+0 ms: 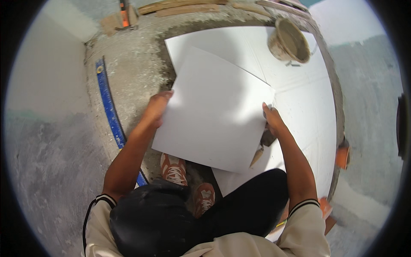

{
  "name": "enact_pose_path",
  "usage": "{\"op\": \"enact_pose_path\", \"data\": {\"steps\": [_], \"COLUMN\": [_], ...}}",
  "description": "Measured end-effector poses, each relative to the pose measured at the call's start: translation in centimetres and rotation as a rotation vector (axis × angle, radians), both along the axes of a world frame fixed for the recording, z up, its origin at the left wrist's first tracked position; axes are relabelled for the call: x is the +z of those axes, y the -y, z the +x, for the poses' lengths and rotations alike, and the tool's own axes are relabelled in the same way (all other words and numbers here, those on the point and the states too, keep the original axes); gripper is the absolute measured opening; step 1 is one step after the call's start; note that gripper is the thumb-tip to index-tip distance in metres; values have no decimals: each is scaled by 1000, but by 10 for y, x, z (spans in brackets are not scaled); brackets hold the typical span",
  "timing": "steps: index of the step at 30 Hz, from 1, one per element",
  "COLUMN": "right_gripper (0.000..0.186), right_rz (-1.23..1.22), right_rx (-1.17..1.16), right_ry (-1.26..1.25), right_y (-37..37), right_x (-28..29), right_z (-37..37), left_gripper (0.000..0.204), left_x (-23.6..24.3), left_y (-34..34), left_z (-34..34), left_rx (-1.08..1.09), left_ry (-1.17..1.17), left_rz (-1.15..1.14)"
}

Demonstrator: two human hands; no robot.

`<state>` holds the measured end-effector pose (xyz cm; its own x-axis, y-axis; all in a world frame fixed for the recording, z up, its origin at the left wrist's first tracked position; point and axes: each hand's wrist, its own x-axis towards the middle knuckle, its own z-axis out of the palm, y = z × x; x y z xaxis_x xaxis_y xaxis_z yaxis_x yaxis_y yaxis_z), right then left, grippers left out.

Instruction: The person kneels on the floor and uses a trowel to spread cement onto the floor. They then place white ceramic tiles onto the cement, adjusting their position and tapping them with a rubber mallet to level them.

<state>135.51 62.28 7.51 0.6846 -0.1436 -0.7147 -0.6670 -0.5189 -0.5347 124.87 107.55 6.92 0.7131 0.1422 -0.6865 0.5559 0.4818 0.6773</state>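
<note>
A large square white tile (214, 111) is held between my two hands, turned at an angle over the floor. My left hand (157, 109) grips its left edge, fingers closed with the tips hidden beneath. On the opposite edge, my right hand (272, 119) has its thumb on the rim; the other fingers are mostly hidden. Just below that hand, a pointed trowel (257, 156) shows partly past the tile's edge. Larger white tiled flooring (306, 107) lies beneath and to the right. Bare rough concrete (137, 68) shows on the left.
A mortar-stained bucket (278, 45) stands on the white tiles at the far right. A long blue spirit level (110, 109) lies on the left. Wooden strips (188, 9) and an orange-handled tool (124, 17) are at the back. Orange fragments (342, 156) sit along the right wall.
</note>
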Motion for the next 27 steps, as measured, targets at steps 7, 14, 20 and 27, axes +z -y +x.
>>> {"op": "enact_pose_path", "data": {"steps": [7, 14, 20, 27], "right_gripper": [76, 62, 51, 81], "right_rz": [-95, -128, -25, -62], "right_rx": [7, 70, 61, 50], "right_ry": [70, 141, 207, 306], "right_y": [-18, -45, -58, -79], "right_x": [10, 28, 31, 51], "right_z": [7, 15, 19, 26], "left_gripper": [41, 42, 48, 49], "left_x": [2, 41, 62, 83], "left_y": [-8, -9, -10, -17], "left_z": [-10, -10, -12, -16], "left_rx": [-18, -14, 44, 42], "left_ry": [-34, -56, -51, 18], "left_rz": [98, 125, 215, 322]}}
